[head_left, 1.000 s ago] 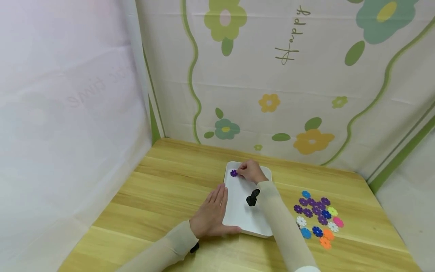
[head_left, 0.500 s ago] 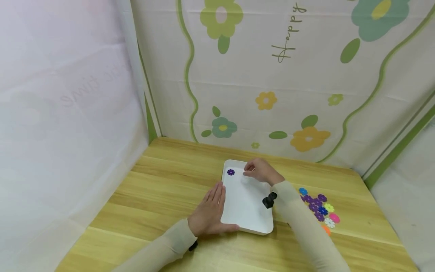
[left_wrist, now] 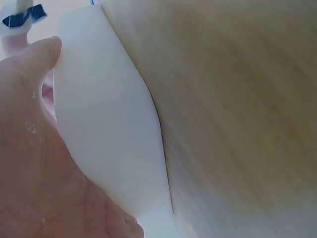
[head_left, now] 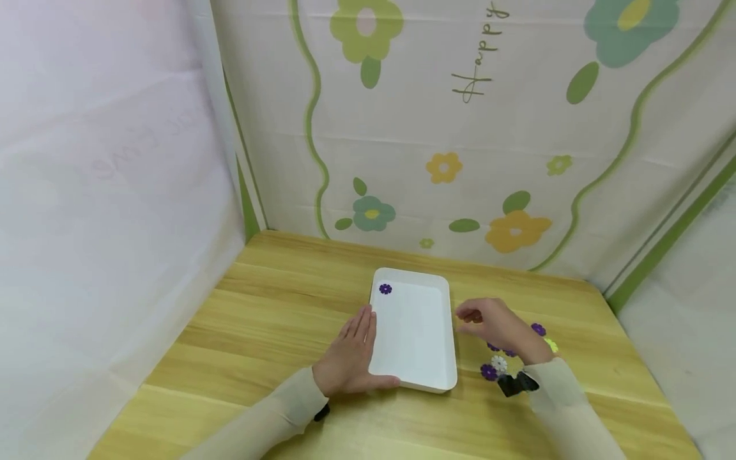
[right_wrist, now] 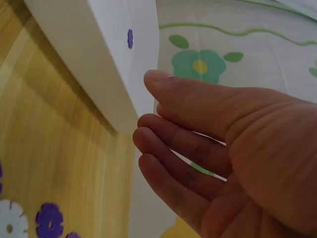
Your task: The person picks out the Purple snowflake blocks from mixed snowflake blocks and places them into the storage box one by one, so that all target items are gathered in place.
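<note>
Purple disc [head_left: 385, 289], eleven o'clock in tray [head_left: 411, 338]: probably light, stiff; pinch rim. Left hand [head_left: 347, 363] straight-fingered; right hand [head_left: 499, 324] loose, empty.

From head: looks forward and down, well back, over table [head_left: 276, 306], white tray [head_left: 414, 332], left hand [head_left: 347, 358] and right hand [head_left: 501, 326]. From left wrist: faces tray wall, very close. From right wrist: looks past near fingers [right_wrist: 174, 179] toward tray. Shares purple piece [head_left: 385, 289] and floral backdrop [head_left: 414, 121] between 2 views, head and right wrist.
</note>
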### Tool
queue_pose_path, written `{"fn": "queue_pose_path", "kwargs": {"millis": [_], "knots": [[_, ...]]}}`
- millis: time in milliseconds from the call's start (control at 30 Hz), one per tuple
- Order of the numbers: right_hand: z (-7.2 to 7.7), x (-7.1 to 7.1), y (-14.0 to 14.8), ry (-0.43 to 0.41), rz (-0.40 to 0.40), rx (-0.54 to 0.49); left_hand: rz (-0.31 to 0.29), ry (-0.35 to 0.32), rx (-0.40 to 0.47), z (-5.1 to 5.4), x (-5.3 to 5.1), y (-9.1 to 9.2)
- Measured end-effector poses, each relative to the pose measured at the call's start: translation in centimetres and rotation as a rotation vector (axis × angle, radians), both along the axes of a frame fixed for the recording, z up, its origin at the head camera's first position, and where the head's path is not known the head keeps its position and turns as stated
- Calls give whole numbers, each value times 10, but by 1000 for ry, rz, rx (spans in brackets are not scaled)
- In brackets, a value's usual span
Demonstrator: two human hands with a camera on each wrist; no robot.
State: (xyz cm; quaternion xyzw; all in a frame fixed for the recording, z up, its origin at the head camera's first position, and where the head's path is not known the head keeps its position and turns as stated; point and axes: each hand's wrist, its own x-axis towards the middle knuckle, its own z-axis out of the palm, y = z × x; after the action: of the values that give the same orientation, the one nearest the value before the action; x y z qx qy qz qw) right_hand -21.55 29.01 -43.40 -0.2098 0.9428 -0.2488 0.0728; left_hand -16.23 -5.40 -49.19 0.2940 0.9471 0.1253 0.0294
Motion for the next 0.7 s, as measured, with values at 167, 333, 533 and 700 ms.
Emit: {"fn": "queue_pose_path", "kwargs": {"millis": [167, 333, 533, 700], "knots": [[-14, 20, 34, -21, -109, -16, 3, -13, 15, -1, 0, -1], [-33, 31, 58, -54, -218, -45, 6, -8, 26, -1, 1, -2], [-53, 34, 66, -38, -249, -56, 16, -12, -4, -1, 0, -2], [-59, 32, 67, -10, -273, -45, 22, -21, -48, 1, -2, 0]]}}
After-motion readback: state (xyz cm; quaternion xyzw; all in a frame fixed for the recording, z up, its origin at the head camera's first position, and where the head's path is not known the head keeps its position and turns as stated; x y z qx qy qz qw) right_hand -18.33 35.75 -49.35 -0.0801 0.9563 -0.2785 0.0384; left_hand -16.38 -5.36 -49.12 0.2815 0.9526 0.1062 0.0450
